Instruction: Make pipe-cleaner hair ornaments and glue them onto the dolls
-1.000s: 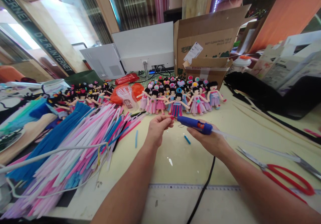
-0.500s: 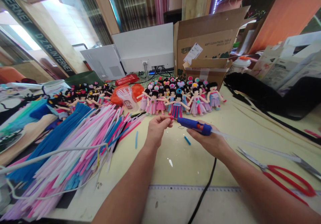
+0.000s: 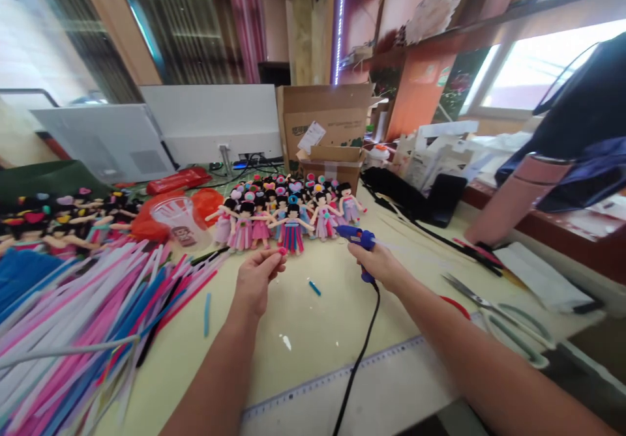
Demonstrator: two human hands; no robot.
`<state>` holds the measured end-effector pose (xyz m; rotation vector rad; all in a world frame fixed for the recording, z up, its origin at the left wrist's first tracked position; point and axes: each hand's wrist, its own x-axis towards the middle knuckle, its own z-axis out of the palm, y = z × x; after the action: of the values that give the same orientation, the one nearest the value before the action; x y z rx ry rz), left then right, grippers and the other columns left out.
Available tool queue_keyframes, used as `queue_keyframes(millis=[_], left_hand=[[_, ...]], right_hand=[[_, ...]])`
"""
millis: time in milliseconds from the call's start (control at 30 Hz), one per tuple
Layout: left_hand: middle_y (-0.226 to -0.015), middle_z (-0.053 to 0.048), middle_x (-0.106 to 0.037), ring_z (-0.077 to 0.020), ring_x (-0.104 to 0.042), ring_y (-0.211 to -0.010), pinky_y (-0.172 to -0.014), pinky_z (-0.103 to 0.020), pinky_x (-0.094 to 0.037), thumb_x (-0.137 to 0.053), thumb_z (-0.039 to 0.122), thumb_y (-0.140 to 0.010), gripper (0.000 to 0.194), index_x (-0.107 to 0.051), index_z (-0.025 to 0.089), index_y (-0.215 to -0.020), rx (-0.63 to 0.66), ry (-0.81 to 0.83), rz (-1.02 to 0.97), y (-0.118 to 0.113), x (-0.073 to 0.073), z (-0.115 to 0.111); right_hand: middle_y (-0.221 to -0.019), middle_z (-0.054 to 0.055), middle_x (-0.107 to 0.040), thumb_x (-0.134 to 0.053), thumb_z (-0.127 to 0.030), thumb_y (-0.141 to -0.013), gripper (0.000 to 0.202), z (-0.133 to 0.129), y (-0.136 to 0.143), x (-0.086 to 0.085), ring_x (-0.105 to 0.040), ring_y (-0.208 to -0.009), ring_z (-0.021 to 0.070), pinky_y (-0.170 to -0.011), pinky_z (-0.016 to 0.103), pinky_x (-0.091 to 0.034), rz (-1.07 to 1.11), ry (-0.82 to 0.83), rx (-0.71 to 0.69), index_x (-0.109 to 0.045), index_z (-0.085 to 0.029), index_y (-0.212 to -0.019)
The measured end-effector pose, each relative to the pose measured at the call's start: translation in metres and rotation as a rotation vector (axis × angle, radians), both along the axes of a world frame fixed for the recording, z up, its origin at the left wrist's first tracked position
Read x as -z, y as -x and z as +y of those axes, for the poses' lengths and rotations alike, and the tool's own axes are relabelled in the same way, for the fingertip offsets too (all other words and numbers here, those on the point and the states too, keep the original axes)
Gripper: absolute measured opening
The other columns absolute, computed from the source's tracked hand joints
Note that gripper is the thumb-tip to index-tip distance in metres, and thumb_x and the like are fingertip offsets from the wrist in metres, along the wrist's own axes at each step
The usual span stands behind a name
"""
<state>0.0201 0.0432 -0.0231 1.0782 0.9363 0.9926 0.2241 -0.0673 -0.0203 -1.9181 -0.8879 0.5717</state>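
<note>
Between the thumb and fingers of my left hand point(image 3: 258, 278) is a small pink-red piece point(image 3: 282, 251), too small to make out fully. My right hand point(image 3: 379, 261) is wrapped round the handle of a blue glue gun point(image 3: 356, 235), whose nozzle points left. A black cord point(image 3: 359, 361) runs from its grip down toward me. Just beyond my hands stand several small dolls point(image 3: 293, 224) with black hair and coloured skirts. A short blue piece of pipe cleaner point(image 3: 314, 288) lies on the table between my arms, and a lighter blue one point(image 3: 207, 314) lies left of my left forearm.
Bundled pipe cleaners point(image 3: 92, 312) cover the left side. Scissors with pale green handles point(image 3: 508, 322) lie by my right forearm, near a red handle point(image 3: 456, 305). A ruler strip point(image 3: 317, 380) crosses the front. Behind the dolls stand cardboard boxes point(image 3: 323, 120) and a monitor point(image 3: 215, 116).
The view has swung to the right. My right hand has drawn the glue gun away from the pink-red piece, leaving a wide gap between my hands. My left hand still pinches the piece.
</note>
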Motion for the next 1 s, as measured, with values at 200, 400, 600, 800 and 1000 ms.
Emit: queue_keyframes(millis=[200, 400, 600, 800, 1000], left_hand=[[-0.060, -0.001, -0.066, -0.0097, -0.055, -0.053, -0.053, -0.021, -0.036, -0.080, 0.031, -0.044, 0.033, -0.066, 0.015, -0.069, 0.067, 0.031, -0.003, -0.001, -0.001, -0.002], [-0.061, 0.000, -0.065, -0.0085, -0.055, -0.052, -0.054, -0.021, -0.034, -0.076, 0.032, -0.049, 0.029, -0.066, 0.015, -0.070, 0.161, 0.027, -0.024, 0.000, -0.003, -0.011], [-0.062, -0.001, -0.066, -0.0084, -0.055, -0.053, -0.053, -0.021, -0.031, -0.076, 0.032, -0.051, 0.026, -0.065, 0.016, -0.069, 0.199, 0.042, -0.029, -0.004, 0.001, -0.012], [-0.061, -0.001, -0.066, -0.0080, -0.053, -0.052, -0.054, -0.021, -0.032, -0.076, 0.032, -0.053, 0.024, -0.067, 0.016, -0.068, 0.263, 0.028, 0.008, -0.007, 0.002, -0.017], [-0.061, -0.001, -0.066, -0.0088, -0.053, -0.053, -0.053, -0.022, -0.034, -0.079, 0.032, -0.049, 0.027, -0.068, 0.016, -0.069, 0.243, 0.026, 0.047, -0.009, -0.002, -0.017]], right_hand=[[-0.047, -0.004, -0.044, -0.058, -0.037, -0.072, 0.022, -0.004, -0.034, 0.009, -0.042, -0.048, 0.0113, -0.047, 0.024, -0.034, -0.163, 0.041, 0.155, -0.056, -0.017, -0.064], [-0.054, -0.002, -0.055, -0.066, -0.041, -0.065, 0.025, -0.026, -0.048, 0.009, -0.046, -0.051, 0.0122, -0.052, 0.025, -0.034, -0.216, 0.057, 0.065, -0.061, -0.017, -0.067], [-0.046, -0.003, -0.045, -0.055, -0.048, -0.070, 0.032, -0.067, -0.041, 0.013, -0.040, -0.046, 0.0124, -0.047, 0.026, -0.029, -0.362, 0.204, -0.054, -0.055, -0.021, -0.053], [-0.061, -0.003, -0.055, -0.051, -0.034, -0.073, 0.019, -0.050, 0.024, -0.008, -0.050, -0.052, 0.0113, -0.047, 0.023, -0.038, -0.058, -0.012, -0.369, -0.061, -0.019, -0.078], [-0.074, 0.000, -0.065, -0.052, -0.018, -0.079, 0.013, -0.060, 0.045, -0.013, -0.057, -0.066, 0.0116, -0.064, 0.024, -0.041, -0.354, 0.007, -0.584, -0.065, -0.019, -0.077]])
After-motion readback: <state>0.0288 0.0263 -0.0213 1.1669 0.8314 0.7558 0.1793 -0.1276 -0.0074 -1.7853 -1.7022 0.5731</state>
